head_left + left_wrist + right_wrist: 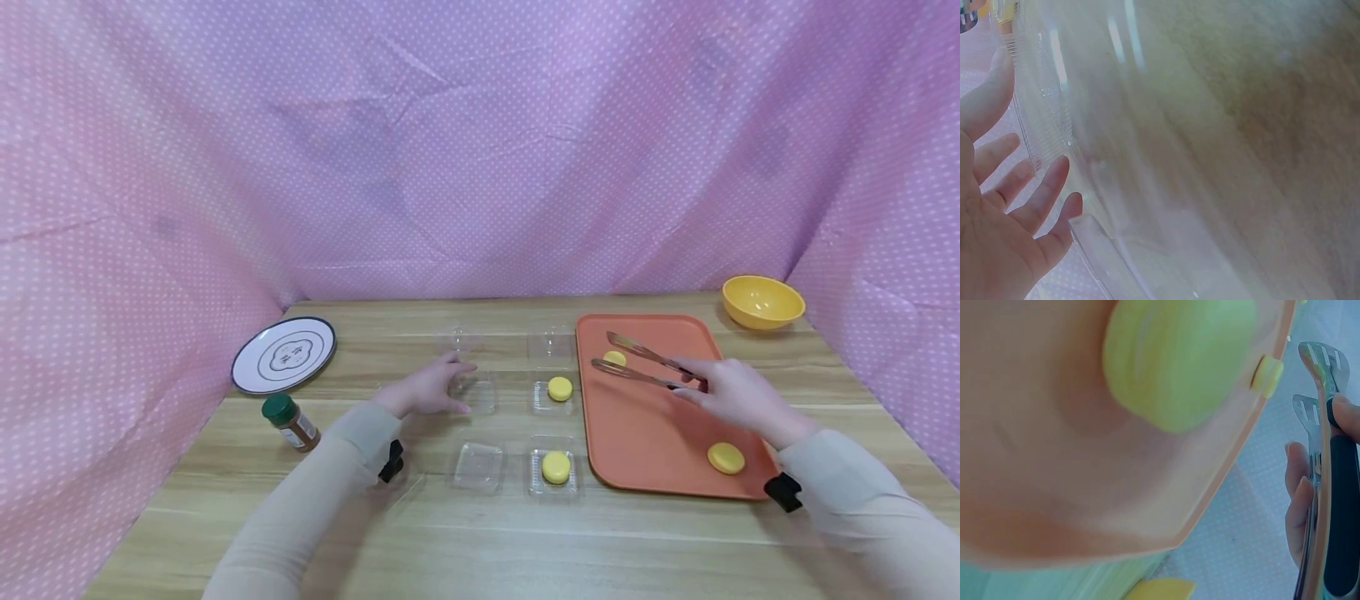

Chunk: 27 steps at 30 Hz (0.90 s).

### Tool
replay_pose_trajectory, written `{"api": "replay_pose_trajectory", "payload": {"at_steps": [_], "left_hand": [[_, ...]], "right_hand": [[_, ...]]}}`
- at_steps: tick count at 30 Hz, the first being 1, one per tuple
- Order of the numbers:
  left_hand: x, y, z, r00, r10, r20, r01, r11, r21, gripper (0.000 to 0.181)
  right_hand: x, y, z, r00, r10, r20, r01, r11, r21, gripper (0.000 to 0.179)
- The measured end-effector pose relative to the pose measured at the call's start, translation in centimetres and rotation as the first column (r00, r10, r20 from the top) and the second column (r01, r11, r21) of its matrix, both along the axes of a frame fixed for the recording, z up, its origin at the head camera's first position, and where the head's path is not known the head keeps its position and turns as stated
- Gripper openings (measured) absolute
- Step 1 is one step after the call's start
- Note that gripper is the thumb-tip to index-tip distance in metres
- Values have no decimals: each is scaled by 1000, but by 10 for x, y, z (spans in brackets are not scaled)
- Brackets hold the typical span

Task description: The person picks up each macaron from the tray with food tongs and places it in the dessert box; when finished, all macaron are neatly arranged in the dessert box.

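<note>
My right hand (735,396) grips metal tongs (633,372) with black handles and slotted ends. Their arms are spread, and in the head view a yellow macaron (615,358) on the orange tray (660,442) appears between them; contact cannot be told. Another yellow macaron (726,458) lies near the tray's front right corner, large in the right wrist view (1179,362). My left hand (431,387), fingers spread, is at a clear plastic box (483,398); touch is unclear. Two clear boxes beside the tray hold a macaron each, one at the back (559,388) and one in front (556,467).
More clear boxes stand around, one in front (480,467) and one behind (551,346). At left are a white plate (258,367) with a dark rim and a green-capped seasoning jar (292,422). A yellow bowl (762,304) sits at the back right, before a pink dotted curtain (480,167).
</note>
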<state>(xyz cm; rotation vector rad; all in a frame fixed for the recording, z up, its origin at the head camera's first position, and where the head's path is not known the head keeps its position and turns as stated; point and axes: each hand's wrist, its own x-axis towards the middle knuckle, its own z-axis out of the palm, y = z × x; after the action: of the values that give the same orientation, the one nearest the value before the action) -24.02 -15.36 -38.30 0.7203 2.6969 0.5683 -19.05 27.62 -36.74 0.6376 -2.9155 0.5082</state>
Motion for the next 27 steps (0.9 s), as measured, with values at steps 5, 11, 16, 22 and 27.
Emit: {"api": "replay_pose_trajectory", "payload": {"at_steps": [5,11,16,22,27], "left_hand": [[-1,0,0,1000,2,-2,-2,1000,-7,78],[0,-1,-2,999,-18,-26,19,1000,1,77],[0,-3,-4,999,-34,-35,34,999,9,77],[0,-2,-3,999,-28,-28,29,999,16,76],[0,-2,-2,1000,-22,-20,22,999,23,76]], "right_hand": [[-1,5,-3,1000,-12,11,12,1000,11,42],[-2,8,-5,999,-17,26,17,1000,4,42],[-4,10,-10,1000,-7,10,7,1000,8,43],[-6,11,-14,1000,-17,26,16,1000,15,41],[-8,11,-12,997,-24,71,23,999,23,42]]}}
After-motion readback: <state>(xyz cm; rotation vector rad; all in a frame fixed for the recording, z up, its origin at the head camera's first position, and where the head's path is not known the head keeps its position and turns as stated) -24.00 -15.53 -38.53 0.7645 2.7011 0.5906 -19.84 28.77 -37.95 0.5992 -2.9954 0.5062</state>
